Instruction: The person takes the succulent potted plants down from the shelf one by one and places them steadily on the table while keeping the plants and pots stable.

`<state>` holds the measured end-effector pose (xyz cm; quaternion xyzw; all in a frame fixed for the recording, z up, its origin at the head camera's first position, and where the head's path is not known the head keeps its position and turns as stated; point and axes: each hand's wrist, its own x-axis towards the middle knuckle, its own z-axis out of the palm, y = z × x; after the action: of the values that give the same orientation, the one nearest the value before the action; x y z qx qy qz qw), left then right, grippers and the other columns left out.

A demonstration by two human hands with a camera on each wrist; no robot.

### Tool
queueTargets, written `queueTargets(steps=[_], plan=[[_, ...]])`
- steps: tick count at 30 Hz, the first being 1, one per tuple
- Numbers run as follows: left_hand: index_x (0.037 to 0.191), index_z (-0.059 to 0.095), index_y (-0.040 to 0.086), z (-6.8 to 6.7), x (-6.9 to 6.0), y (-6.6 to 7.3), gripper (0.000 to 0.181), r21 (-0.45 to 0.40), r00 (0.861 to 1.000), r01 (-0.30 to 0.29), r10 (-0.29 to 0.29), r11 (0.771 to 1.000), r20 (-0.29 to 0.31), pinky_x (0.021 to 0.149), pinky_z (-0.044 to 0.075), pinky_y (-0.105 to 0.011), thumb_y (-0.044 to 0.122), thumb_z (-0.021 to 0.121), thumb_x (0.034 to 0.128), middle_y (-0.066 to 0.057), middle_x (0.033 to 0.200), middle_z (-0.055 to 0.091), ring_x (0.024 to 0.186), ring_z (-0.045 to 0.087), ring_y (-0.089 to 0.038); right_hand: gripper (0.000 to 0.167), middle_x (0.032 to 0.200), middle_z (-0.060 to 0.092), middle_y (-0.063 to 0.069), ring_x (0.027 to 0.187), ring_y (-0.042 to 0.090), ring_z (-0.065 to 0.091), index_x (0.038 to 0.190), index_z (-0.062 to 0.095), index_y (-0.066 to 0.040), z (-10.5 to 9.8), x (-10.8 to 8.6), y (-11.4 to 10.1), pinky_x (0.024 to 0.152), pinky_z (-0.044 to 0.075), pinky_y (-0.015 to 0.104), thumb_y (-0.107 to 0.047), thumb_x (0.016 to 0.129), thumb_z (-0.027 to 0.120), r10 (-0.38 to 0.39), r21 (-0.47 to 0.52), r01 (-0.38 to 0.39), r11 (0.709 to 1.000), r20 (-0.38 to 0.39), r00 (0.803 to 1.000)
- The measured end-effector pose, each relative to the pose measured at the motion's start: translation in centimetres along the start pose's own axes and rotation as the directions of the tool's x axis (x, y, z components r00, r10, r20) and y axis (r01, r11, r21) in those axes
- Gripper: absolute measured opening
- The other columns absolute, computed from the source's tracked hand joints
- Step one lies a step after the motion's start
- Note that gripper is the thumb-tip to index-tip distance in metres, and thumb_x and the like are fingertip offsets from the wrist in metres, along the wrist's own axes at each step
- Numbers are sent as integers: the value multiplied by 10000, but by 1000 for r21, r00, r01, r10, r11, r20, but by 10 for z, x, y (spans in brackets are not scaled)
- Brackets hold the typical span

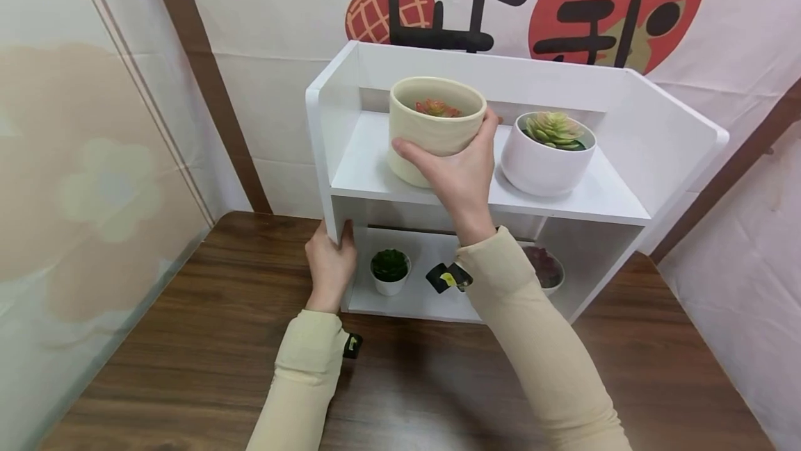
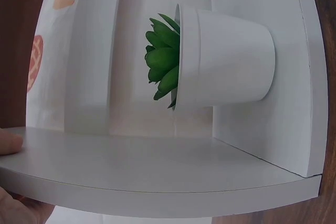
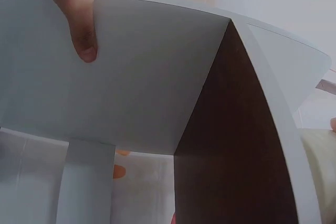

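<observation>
My right hand [image 1: 466,176] grips a cream plant pot [image 1: 428,130] from the front, thumb on its near side. A reddish succulent [image 1: 437,108] sits inside. The pot is at the left of the upper tier of a white two-tier shelf [image 1: 663,131]; I cannot tell whether its base touches the board. My left hand [image 1: 328,265] holds the shelf's left side panel [image 2: 157,174] low down; its thumb [image 3: 84,40] lies on the inner face in the right wrist view. Close by, a small white pot [image 2: 231,59] with a green succulent [image 2: 163,56] stands on the lower tier.
A white pot [image 1: 544,162] with a pale green succulent [image 1: 553,130] stands right on the upper tier. Behind my right forearm, a pot with a dark purplish plant [image 1: 543,267] is partly hidden below. The shelf stands on a wooden table [image 1: 206,354] against a printed cloth [image 1: 281,124].
</observation>
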<state>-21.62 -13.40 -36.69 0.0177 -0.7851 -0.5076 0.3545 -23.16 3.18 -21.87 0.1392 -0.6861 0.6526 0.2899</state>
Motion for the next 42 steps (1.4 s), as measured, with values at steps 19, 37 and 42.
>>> queueTargets(steps=[19, 37, 42], plan=[[1120, 616, -77, 3, 1, 1, 243, -11, 999, 11, -10, 1000, 32, 841, 493, -576, 75, 583, 933, -292, 1094, 658, 1027, 635, -432, 888, 1232, 537, 72, 1074, 188, 520, 1330, 384, -76, -7, -16, -12, 905, 440, 323, -103, 588, 870, -73, 73, 73, 995, 5, 997], [1126, 611, -78, 1, 1, -2, 246, -23, 1000, 2, -1, 1000, 31, 856, 485, -579, 68, 583, 931, -294, 1118, 650, 1046, 622, -448, 895, 1295, 501, 134, 1140, 183, 491, 1348, 355, -33, -19, -49, -46, 914, 443, 339, -4, 593, 834, -129, 127, 119, 985, 73, 989], [1116, 616, -73, 0, 0, -2, 240, -20, 1000, 0, 0, 1000, 28, 849, 489, -576, 73, 592, 927, -289, 1112, 654, 1041, 626, -444, 892, 1308, 486, 161, 1148, 193, 488, 1353, 350, -14, -23, -57, -53, 908, 448, 328, 27, 588, 807, -132, 148, 118, 982, 93, 987]])
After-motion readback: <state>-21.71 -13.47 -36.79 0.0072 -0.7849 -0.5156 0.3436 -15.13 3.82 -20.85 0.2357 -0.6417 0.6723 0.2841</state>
